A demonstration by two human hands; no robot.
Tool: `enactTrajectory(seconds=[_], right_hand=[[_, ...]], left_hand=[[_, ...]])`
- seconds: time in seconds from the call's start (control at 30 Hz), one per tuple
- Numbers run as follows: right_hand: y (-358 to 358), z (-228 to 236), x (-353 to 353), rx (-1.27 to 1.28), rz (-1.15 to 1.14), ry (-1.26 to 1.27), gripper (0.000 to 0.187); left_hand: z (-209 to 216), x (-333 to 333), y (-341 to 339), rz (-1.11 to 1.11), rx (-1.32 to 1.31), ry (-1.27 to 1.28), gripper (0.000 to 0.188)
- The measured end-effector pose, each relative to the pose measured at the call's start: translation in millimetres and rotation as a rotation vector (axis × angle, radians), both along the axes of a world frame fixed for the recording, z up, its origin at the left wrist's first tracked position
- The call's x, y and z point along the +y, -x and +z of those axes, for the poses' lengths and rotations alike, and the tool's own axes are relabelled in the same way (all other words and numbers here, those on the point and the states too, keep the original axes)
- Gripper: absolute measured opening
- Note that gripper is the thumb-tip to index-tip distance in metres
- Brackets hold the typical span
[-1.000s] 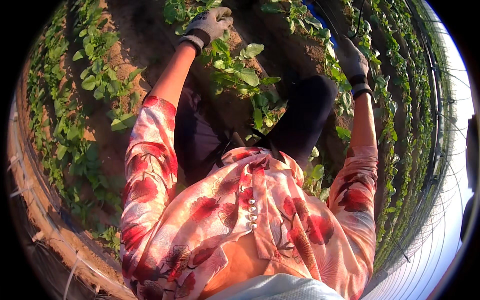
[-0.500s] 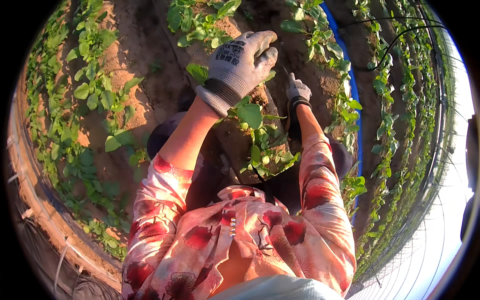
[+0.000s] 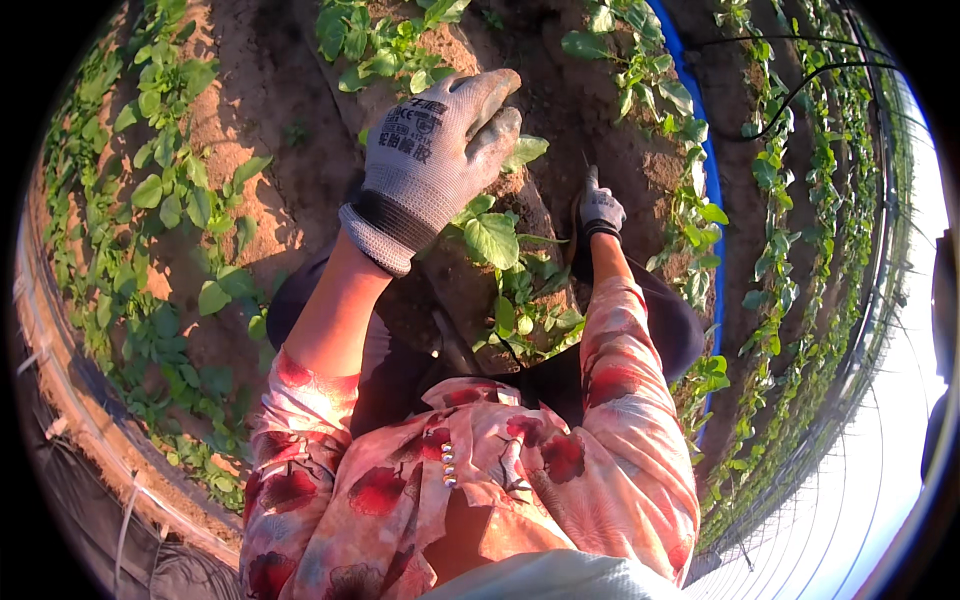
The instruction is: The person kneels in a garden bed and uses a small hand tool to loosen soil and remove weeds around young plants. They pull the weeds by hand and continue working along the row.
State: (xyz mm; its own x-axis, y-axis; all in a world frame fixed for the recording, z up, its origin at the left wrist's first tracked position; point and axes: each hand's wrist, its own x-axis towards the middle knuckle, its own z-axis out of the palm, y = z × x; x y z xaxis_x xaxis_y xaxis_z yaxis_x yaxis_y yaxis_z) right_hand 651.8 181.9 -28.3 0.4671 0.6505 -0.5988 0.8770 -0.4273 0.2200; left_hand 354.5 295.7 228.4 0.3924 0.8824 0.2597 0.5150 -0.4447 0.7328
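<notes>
My left hand (image 3: 430, 145), in a grey knit glove with a dark cuff band, is raised above the planted row. Its thumb and fingers are bent but apart, with nothing visible between them. A broad green leaf (image 3: 525, 151) shows just beside the thumb, and a leafy plant (image 3: 493, 240) grows below the wrist. My right hand (image 3: 602, 206), gloved the same way, is lower and farther right, over bare soil. Its index finger points forward along a thin, dark, pointed tool (image 3: 586, 158); most of that is hidden in the closed hand.
Another plant (image 3: 385, 55) stands ahead in the same row. A blue hose (image 3: 712, 180) runs along the row on my right, with a thin black tube (image 3: 800, 88) beyond it. More green rows (image 3: 165, 190) line the left. My bent knees (image 3: 665, 325) flank the near plant.
My left hand has moved left and slightly down, away from the leaf that it partly covered. My right hand has shifted a little down and to the right.
</notes>
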Motion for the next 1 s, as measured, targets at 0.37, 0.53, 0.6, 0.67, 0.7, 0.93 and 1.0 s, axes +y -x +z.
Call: enactTrajectory(seconds=[0.37,0.53,0.6,0.67,0.7,0.93,1.0], right_hand=[[31,9,-24,0.007,-0.006,-0.195,0.057],[32,-26,73,0.117,0.055,-0.483,0.050],[38,-36,100,0.162,-0.008,-0.436,0.049],[47,-48,95,0.221,-0.093,-0.387,0.049],[46,-58,92,0.243,-0.132,-0.370,0.049],[62,-49,-14,0.516,-0.528,-0.368,0.038],[25,-81,-58,0.506,-0.554,-0.483,0.037]], left_hand=[[7,-8,20,0.047,-0.054,0.020,0.028],[3,-6,24,0.027,-0.072,0.044,0.025],[3,-5,21,0.027,-0.055,0.033,0.024],[8,-4,18,0.028,-0.044,0.047,0.024],[8,-3,16,0.021,-0.043,0.014,0.025],[8,-8,20,0.020,-0.060,0.049,0.027],[6,-2,20,0.021,-0.128,0.049,0.028]])
